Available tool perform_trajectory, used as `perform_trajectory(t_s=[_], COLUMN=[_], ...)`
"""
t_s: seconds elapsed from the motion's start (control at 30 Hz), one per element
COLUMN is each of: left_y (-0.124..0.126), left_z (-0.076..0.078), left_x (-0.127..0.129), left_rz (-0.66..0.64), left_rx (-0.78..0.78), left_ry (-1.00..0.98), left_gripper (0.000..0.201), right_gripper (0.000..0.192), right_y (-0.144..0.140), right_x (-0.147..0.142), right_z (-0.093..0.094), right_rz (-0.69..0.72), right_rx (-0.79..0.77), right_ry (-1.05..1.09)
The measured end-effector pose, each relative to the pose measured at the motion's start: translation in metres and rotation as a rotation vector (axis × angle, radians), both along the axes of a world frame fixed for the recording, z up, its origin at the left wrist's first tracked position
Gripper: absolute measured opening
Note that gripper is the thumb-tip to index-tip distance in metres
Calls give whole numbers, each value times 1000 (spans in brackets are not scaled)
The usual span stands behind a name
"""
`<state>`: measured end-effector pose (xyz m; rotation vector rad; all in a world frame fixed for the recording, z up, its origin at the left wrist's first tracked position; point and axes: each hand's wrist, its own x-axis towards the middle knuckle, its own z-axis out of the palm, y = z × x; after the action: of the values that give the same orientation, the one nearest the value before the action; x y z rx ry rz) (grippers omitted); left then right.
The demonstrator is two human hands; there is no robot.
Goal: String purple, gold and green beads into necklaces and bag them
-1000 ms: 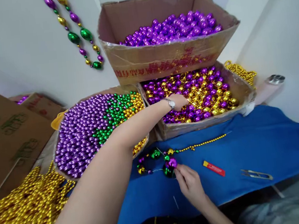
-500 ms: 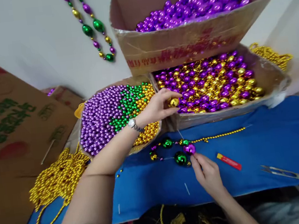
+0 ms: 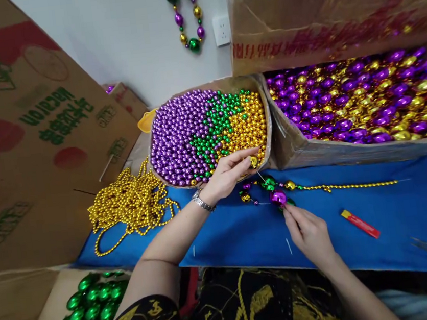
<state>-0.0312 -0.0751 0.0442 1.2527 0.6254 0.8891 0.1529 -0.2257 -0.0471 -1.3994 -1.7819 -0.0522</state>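
The left hand (image 3: 226, 175) pinches a gold bead (image 3: 253, 161) between thumb and fingertips, just above the front edge of the tray of small beads (image 3: 210, 129), which holds purple, green and gold ones in patches. The right hand (image 3: 309, 231) rests on the blue cloth of the counter (image 3: 396, 211), its fingertips pressed together on the part-strung necklace (image 3: 278, 193), right at a large purple bead (image 3: 278, 197). That strand lies on the cloth between the two hands, its thin gold chain running off to the right. A red lighter (image 3: 360, 223) lies just beside the right hand, and a heap of gold chains (image 3: 130, 205) sits left of the tray. A carton of purple and gold beads (image 3: 357, 100) stands behind.
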Motion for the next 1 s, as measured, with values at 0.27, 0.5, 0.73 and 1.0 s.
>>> perform_trajectory(t_s=[0.27, 0.5, 0.73, 1.0], left_y=[0, -16, -29, -34], left_z=[-4, -6, -28, -33], left_x=[-13, -11, -4, -5], left_rz=[33, 17, 102, 101], left_rx=[178, 275, 57, 146], left_ry=[102, 92, -107, -80], left_gripper=[30, 44, 57, 57], right_gripper=[23, 22, 16, 18], right_y=[-2, 5, 2, 3], right_x=[-2, -10, -14, -11], right_z=[1, 5, 5, -7], right_rz=[9, -28, -64, -36], right_rx=[17, -23, -299, -133], right_ry=[-43, -22, 229, 140])
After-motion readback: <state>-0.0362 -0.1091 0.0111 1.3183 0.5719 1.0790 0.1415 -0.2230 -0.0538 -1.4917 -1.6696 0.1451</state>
